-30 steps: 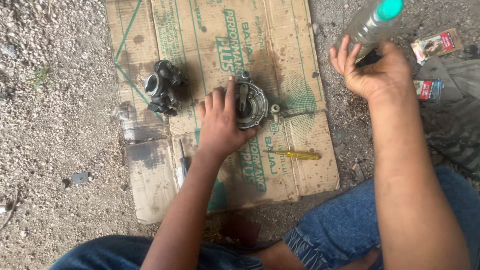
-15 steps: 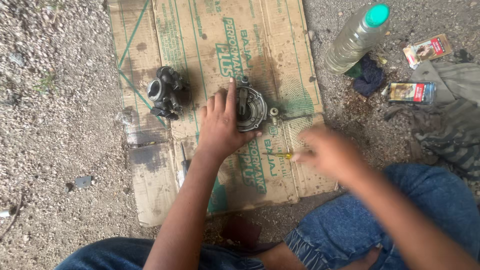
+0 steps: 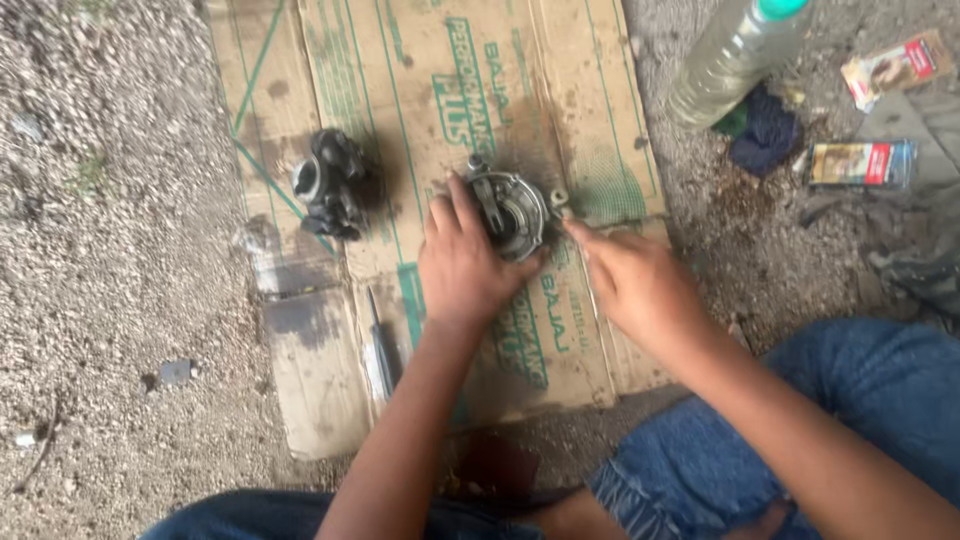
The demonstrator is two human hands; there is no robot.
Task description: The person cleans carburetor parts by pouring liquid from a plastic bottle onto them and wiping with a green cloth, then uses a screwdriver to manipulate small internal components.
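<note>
My left hand rests on a round grey metal engine part in the middle of a cardboard sheet, fingers gripping its near left side. My right hand is just right of the part, fingers closed and pointing at its right edge. It seems to hold a yellow-handled screwdriver, which the hand hides almost entirely. A small metal lug sticks out of the part beside the fingertips.
A black carburettor body sits left on the cardboard, a thin metal tool nearer me. On the gravel to the right are a plastic bottle, a dark cloth, two small packets and grey fabric.
My right hand left the bottle at the upper right, came down over the yellow-handled screwdriver, then moved up to the metal part's right edge. The left hand stayed on the part.
</note>
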